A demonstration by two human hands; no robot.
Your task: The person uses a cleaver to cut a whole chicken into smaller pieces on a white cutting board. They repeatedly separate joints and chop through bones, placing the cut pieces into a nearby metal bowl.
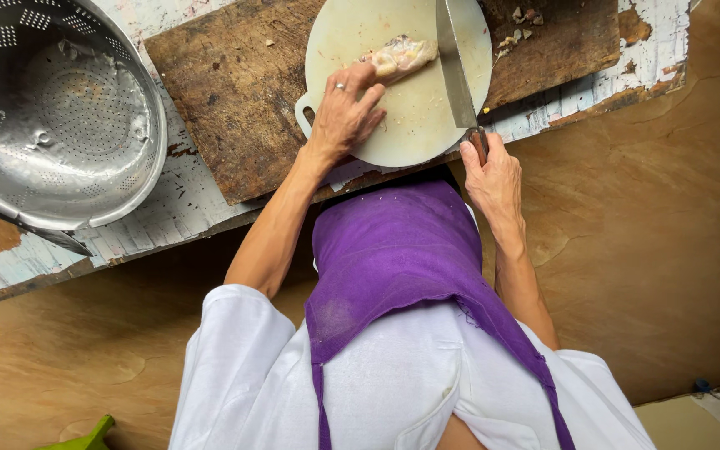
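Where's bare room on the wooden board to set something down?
Free: the brown wooden board between the metal colander and the round white cutting board. Crowded: the cutting board, with left hand on a pale meat piece, right hand gripping the cleaver.

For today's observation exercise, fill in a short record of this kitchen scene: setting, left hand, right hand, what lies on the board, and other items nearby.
Setting: worn wooden slab on a table with peeling paint
Left hand: left hand, ring on one finger, fingers pressing a pale piece of raw meat
Right hand: right hand gripping the handle of a large knife, blade lying across the board
Board: round white cutting board with a handle hole
Nearby: metal colander; small scraps
Clothing: purple apron
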